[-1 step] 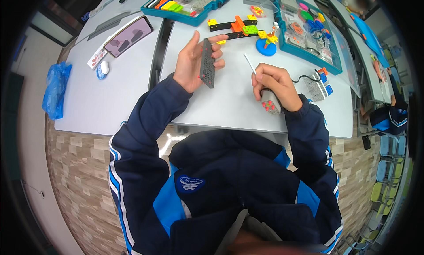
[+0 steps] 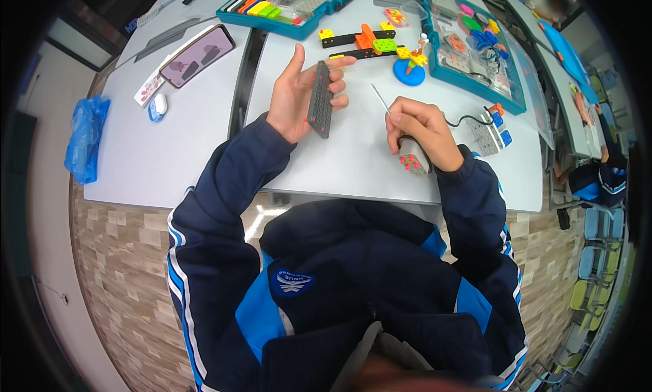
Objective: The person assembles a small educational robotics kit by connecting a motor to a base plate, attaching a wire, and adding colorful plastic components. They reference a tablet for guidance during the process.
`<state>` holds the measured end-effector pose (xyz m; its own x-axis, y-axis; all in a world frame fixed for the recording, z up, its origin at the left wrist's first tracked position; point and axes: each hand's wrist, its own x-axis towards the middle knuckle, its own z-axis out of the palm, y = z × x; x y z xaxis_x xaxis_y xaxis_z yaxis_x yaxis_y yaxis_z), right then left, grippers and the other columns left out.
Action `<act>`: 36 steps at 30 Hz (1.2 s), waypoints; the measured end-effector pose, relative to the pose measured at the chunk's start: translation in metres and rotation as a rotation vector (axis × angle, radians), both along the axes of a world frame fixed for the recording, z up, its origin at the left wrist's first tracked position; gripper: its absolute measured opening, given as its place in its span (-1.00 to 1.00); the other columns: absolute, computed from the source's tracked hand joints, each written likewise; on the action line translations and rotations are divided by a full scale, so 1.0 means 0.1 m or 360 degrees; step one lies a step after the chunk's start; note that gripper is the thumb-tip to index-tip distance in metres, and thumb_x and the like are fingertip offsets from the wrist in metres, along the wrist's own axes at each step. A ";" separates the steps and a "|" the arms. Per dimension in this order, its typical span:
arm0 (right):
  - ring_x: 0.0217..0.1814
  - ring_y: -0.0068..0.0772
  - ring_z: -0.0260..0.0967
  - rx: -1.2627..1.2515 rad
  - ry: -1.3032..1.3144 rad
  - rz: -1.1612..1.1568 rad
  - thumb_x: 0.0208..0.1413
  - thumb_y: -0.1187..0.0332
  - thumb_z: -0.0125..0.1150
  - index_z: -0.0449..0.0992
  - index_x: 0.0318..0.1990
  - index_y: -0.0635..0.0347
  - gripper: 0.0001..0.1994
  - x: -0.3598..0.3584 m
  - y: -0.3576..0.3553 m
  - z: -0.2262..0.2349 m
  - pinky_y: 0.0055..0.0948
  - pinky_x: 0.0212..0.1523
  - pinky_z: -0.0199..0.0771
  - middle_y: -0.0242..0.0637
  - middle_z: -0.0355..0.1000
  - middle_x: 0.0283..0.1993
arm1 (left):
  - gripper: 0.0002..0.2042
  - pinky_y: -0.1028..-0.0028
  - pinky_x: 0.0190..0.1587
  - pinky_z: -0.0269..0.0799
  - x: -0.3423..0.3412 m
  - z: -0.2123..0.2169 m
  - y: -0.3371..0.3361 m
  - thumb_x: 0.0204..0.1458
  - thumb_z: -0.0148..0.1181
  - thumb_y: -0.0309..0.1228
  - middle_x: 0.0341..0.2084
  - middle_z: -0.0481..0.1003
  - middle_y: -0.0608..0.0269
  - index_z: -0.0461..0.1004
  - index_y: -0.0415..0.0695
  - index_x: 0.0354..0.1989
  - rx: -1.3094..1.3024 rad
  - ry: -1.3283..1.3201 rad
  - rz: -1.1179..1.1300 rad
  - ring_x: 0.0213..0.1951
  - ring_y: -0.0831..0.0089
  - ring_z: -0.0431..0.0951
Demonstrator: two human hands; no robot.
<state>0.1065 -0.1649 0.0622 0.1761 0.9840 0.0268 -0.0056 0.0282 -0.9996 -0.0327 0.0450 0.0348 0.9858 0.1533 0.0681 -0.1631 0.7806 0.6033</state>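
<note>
Left hand [image 2: 297, 96] grasps grey plate [image 2: 319, 98]. Right hand [image 2: 422, 127], at 3 o'clock, grasps thin rod [image 2: 380, 98] and grey block [image 2: 413, 156].

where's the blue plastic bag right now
In the head view, the blue bag hangs at the table's far left edge, left of the small white-and-blue case.

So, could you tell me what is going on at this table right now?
A person in a dark blue jacket sits at a white table with building-kit parts. The left hand holds a dark grey perforated plastic plate upright above the table. The right hand pinches a thin white rod and also holds a small grey motor block with red pegs. Beyond them lie a black beam assembly with orange and yellow bricks and two teal parts trays.
</note>
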 end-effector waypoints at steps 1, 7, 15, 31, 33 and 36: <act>-0.47 -0.57 0.40 0.0000 -0.0038 0.0012 0.33 0.35 -0.02 0.40 -0.34 0.33 -0.77 0.00 0.01 -0.02 -0.58 -0.36 0.36 -0.31 0.41 -0.43 | -0.40 0.53 -0.25 0.27 0.00 0.02 -0.02 0.36 -0.28 -0.05 -0.34 0.24 0.35 0.13 -0.40 0.30 -0.0067 -0.0047 -0.0167 -0.37 0.55 0.21; -0.50 -0.61 0.39 -0.0044 -0.0255 -0.0037 0.32 0.29 0.03 0.43 -0.42 0.31 -0.70 0.04 0.06 -0.05 -0.57 -0.39 0.36 -0.35 0.44 -0.54 | -0.34 0.59 -0.46 0.24 0.10 0.03 -0.13 0.33 -0.30 -0.04 -0.29 0.28 0.32 0.06 -0.44 0.35 0.0171 0.0135 -0.0322 -0.38 0.59 0.24; -0.49 -0.59 0.38 -0.0102 -0.0259 -0.0060 0.34 0.25 0.00 0.36 -0.42 0.24 -0.70 0.06 0.07 -0.13 -0.57 -0.38 0.35 -0.32 0.43 -0.54 | -0.36 0.60 -0.47 0.23 0.15 -0.11 -0.18 0.34 -0.32 -0.06 -0.29 0.29 0.29 0.07 -0.40 0.36 0.0250 0.0157 -0.0603 -0.41 0.59 0.24; -0.45 -0.60 0.44 -0.0048 -0.0040 -0.0043 0.32 0.22 0.07 0.49 -0.39 0.30 -0.68 0.06 0.12 -0.20 -0.58 -0.38 0.40 -0.28 0.52 -0.45 | -0.40 0.54 -0.20 0.26 0.09 0.02 -0.43 0.35 -0.27 0.02 -0.13 0.41 0.29 0.12 -0.16 0.40 0.0847 0.0272 -0.0111 -0.27 0.58 0.26; -0.44 -0.57 0.45 -0.0023 0.0150 -0.0037 0.31 0.22 0.08 0.48 -0.39 0.29 -0.69 0.09 0.11 -0.18 -0.58 -0.38 0.41 -0.25 0.51 -0.42 | -0.39 0.53 -0.16 0.25 0.09 0.02 -0.45 0.35 -0.30 0.03 -0.11 0.41 0.29 0.10 -0.15 0.41 0.0715 0.0260 -0.0109 -0.24 0.57 0.25; -0.45 -0.53 0.46 -0.0033 0.0184 -0.0160 0.31 0.22 0.10 0.47 -0.37 0.29 -0.70 0.10 0.13 -0.18 -0.60 -0.39 0.43 -0.23 0.50 -0.40 | -0.39 0.53 -0.11 0.24 0.10 0.00 -0.44 0.36 -0.35 0.03 -0.13 0.40 0.33 0.06 -0.13 0.43 0.0644 0.0202 -0.0211 -0.23 0.57 0.24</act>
<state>0.1163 -0.1520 0.0442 0.2745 0.9614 -0.0193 -0.1189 0.0140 -0.9928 -0.0223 0.0008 0.0347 0.9996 0.0107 -0.0262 0.0177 0.4866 0.8735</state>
